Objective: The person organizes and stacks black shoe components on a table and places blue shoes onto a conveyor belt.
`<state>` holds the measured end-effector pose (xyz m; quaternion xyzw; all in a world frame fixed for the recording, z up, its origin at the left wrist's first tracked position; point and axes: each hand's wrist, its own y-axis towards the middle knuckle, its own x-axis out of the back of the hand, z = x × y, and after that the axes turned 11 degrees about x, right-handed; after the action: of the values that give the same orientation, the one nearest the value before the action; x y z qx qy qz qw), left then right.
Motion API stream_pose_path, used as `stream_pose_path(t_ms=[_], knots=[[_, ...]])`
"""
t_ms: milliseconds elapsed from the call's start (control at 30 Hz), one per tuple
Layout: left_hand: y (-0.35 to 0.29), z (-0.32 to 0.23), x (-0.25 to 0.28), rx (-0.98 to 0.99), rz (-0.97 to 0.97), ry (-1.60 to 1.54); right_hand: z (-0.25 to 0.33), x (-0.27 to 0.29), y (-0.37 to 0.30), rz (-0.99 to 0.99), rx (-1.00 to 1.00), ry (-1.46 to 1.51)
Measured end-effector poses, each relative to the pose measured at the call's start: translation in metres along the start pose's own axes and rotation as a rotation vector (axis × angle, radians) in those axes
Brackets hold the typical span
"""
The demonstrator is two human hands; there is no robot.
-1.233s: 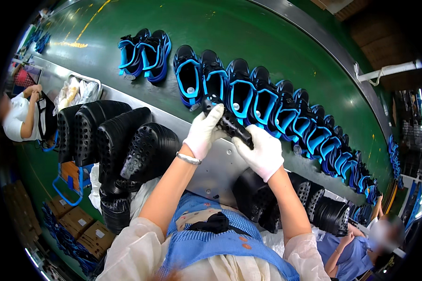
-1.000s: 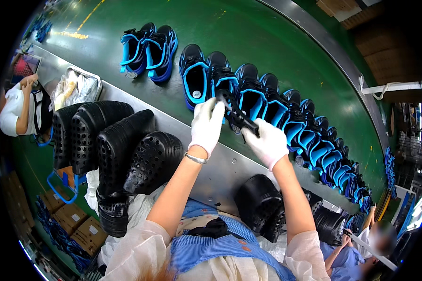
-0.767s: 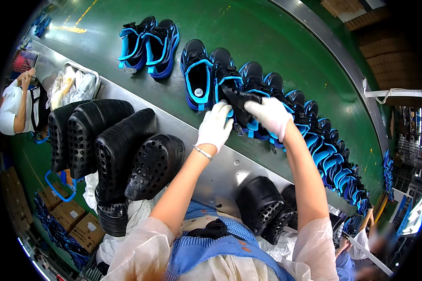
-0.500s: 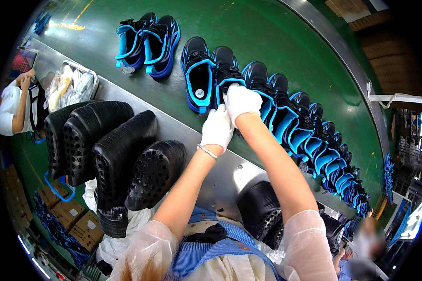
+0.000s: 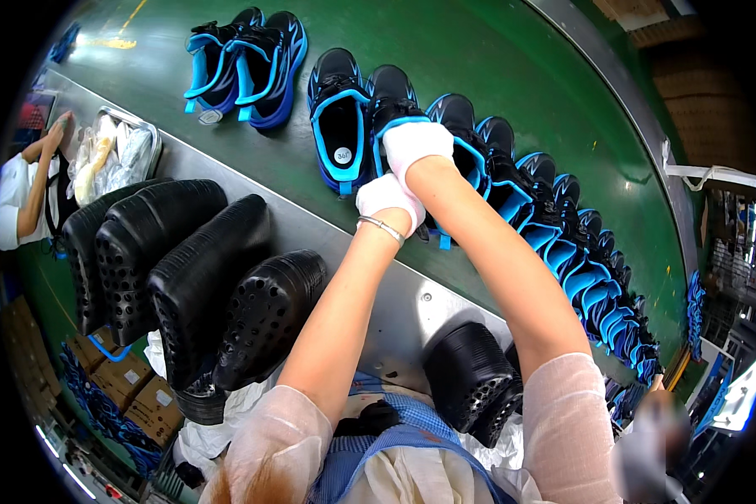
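Observation:
A black sneaker with a bright blue collar (image 5: 392, 94) stands on the green work surface, toe pointing away from me. My right hand (image 5: 417, 149), in a white glove, is over its opening, and its fingertips are hidden there. Closed at the heel end of the same shoe is my left hand (image 5: 386, 196), also gloved, partly covered by my right wrist. Just to the left stands a matching sneaker (image 5: 340, 118), its pale round insole label showing. The long row of sneakers (image 5: 512, 181) starts directly to the right.
Another sneaker pair (image 5: 248, 67) stands farther left. Black shoe lasts (image 5: 206, 277) lie along the metal ledge (image 5: 344, 252), with more black lasts (image 5: 470, 370) close to my body. A metal tray (image 5: 155, 151) holds bagged items. Another person's arm (image 5: 40, 176) shows at far left.
My right hand has moved left and down over the shoe opening. My left hand has curled in tighter beneath it. The shoes and ledge appear shifted slightly left in view.

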<state>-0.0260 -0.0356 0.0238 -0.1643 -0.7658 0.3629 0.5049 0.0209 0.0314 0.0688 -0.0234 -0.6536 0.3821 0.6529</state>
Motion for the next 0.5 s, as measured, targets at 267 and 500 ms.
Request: stream_pose_path(t_ms=[267,500], knots=[[-0.004,-0.007,-0.001,-0.012,-0.055,0.040,-0.017,-0.019,0.008,-0.311,0.042,0.092],[-0.056,0.003,0.009,-0.330,-0.856,-0.078,-0.031,0.004,-0.111,-0.248,-0.046,0.189]])
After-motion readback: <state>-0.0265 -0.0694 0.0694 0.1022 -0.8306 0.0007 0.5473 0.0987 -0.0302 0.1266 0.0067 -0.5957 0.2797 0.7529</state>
